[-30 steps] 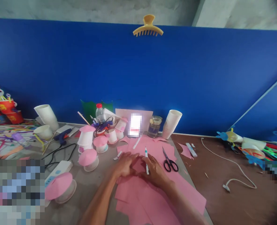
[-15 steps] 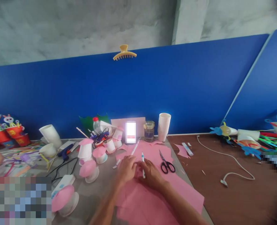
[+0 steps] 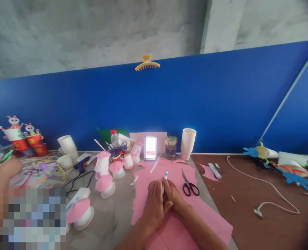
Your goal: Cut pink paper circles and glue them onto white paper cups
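My left hand (image 3: 155,199) lies on a sheet of pink paper (image 3: 143,208), its fingers stretched forward and its thumb apart. A curved edge shows by its fingertips; I cannot make out what it belongs to. Against it rests my right hand (image 3: 175,198), closed around a white and blue pen (image 3: 166,174). One end of the pen sticks up past the fingers, and its lower part is hidden between the hands. Black-handled scissors (image 3: 190,187) lie open on the paper, just right of my right hand.
Paper cups with pink tops (image 3: 105,185) stand on the left, near a glue gun (image 3: 83,165). Behind the paper are a lit phone (image 3: 151,147), a glass jar (image 3: 171,147) and stacked white cups (image 3: 188,144). A white cable (image 3: 268,180) lies right. Another person's hand (image 3: 8,170) is far left.
My left hand has moved in against my right hand and covers more of the pen. The view has shifted left, and more of the other person's arm shows.
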Motion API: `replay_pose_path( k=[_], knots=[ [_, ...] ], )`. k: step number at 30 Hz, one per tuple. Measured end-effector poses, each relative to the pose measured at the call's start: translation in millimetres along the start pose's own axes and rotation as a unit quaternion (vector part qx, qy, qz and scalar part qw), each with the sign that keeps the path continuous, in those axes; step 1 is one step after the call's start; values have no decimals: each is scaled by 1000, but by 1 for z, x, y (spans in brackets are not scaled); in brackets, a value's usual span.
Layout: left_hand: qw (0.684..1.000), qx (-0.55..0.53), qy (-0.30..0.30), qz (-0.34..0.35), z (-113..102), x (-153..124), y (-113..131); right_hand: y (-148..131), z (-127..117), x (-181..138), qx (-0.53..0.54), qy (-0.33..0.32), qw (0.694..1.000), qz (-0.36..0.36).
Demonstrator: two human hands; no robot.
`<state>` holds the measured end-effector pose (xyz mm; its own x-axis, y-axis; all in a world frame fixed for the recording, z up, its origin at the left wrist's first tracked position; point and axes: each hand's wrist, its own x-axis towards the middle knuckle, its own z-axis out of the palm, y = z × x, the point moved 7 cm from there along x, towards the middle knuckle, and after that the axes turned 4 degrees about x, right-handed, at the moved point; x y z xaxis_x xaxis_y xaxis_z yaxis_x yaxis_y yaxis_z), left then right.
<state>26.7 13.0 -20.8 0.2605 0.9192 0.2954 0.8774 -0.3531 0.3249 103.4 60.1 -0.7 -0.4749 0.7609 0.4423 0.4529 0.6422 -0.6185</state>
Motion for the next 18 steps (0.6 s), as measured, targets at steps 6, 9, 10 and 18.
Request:
replay_pose_path(
  k=[6,9,10,18],
  knots=[
    [999,-16,31,-1,-4,0,0,-1,-5,-2,38,16,999,4],
    [1000,-21,19,4,-7,1,4,-7,-10,-1,53,15,998,11],
    [1000,-20,12,3,-7,1,5,-7,-12,-1,57,12,998,20],
    [1000,13,-5,2,-10,2,8,11,-11,-1,92,10,993,71]
  ],
)
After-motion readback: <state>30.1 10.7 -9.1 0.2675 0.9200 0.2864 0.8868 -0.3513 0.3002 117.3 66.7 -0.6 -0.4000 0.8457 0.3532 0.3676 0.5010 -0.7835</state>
